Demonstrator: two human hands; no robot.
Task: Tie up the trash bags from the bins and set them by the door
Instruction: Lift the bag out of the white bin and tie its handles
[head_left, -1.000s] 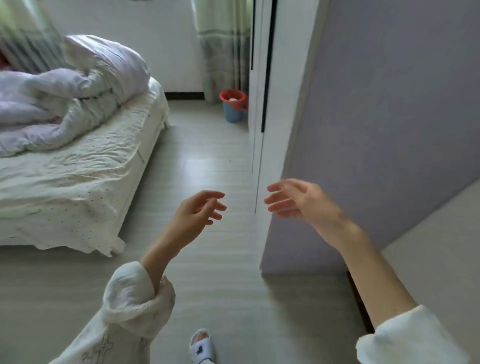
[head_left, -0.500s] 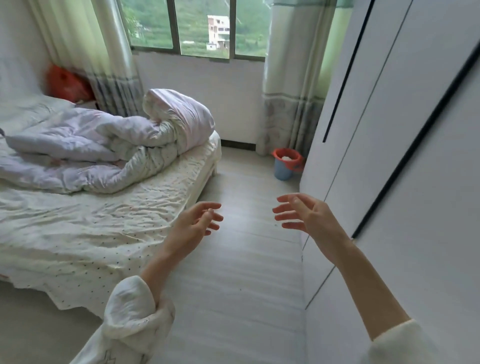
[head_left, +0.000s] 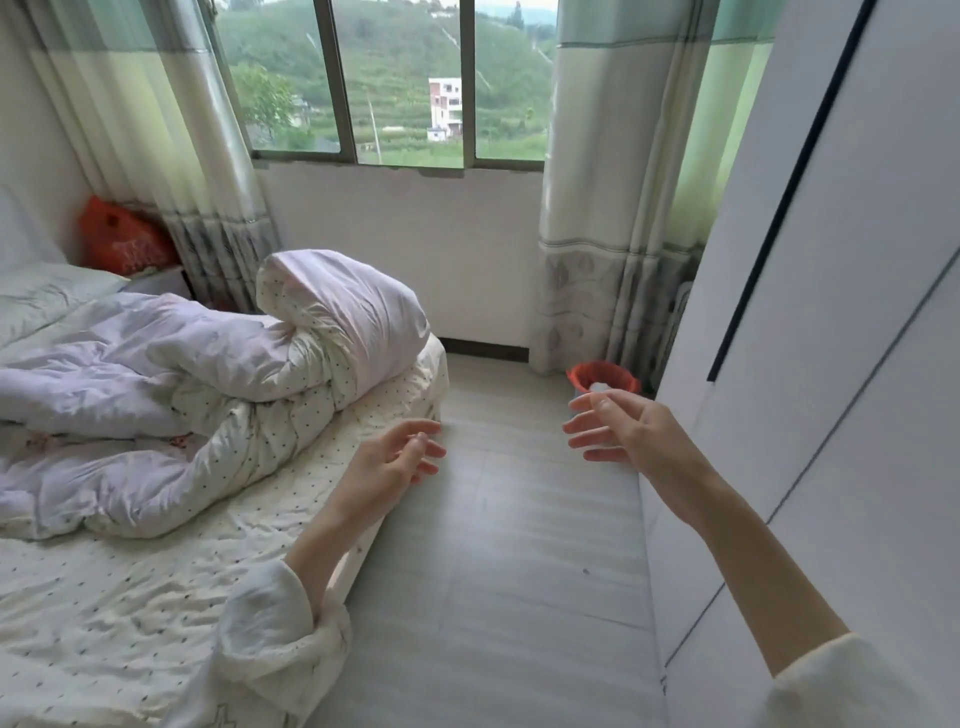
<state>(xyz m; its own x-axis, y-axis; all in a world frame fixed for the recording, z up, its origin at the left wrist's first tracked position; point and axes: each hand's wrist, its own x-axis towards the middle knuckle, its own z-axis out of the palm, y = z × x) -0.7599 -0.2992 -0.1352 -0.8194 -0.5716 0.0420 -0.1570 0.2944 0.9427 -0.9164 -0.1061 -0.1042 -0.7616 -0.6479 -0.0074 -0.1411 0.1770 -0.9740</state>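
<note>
A small bin lined with a red trash bag (head_left: 602, 375) stands on the floor at the far end of the room, below the right curtain and beside the wardrobe. Something white shows inside it. My right hand (head_left: 631, 434) hovers in front of the bin, partly hiding its lower body, fingers apart and empty. My left hand (head_left: 392, 462) floats over the bed's edge, also open and holding nothing. Both hands are well short of the bin.
A bed (head_left: 156, 571) with a rumpled white duvet (head_left: 218, 374) fills the left side. A tall white wardrobe (head_left: 831, 364) lines the right. A strip of pale floor (head_left: 498, 545) runs between them to the window wall. A red bag (head_left: 122, 239) sits by the bed's head.
The view has moved forward into the room and tilted up, from the doorway to alongside the bed. The bin is now nearer. Both hands stay open and raised.
</note>
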